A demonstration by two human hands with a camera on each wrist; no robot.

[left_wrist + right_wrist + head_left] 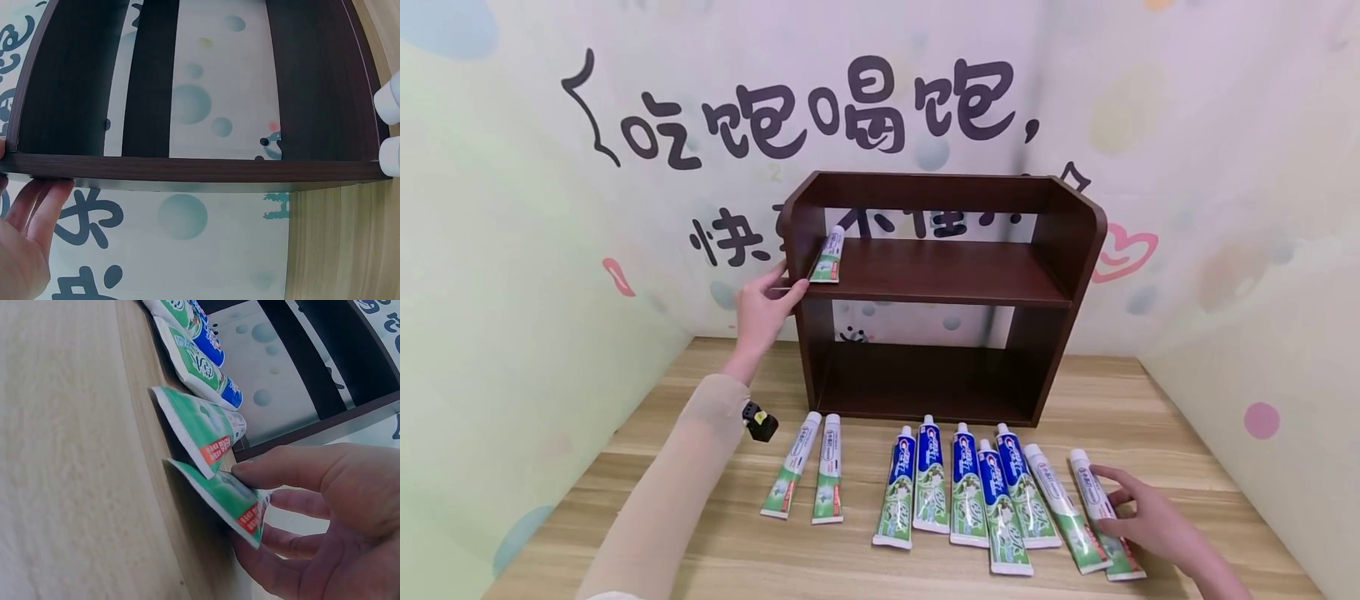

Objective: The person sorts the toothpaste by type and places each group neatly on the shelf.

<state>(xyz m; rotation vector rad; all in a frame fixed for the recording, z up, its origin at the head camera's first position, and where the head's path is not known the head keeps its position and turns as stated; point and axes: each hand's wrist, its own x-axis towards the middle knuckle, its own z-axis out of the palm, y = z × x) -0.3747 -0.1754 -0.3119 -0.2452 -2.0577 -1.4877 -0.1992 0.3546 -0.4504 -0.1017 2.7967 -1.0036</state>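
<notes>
On upper shelf (947,271) — tube (828,256) | left grip (763,305) pinching panel (802,225) | right grip (1150,518) holding rightmost tube (1094,498)

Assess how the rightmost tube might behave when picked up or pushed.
The tube probably won't roll, given its wide, flat end. Its body, flattening toward that end, suggests a wall that may yield when squeezed. Its smooth surface could slip slightly in the right hand.

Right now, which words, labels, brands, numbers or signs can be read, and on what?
"吃饱喝饱," on the backdrop.
"快" below it; the shelf hides part of that line.
"Crest" on the blue-and-green tubes.
Too small or blurred: smaller tube print, and everything on the white-and-green tubes.
</notes>
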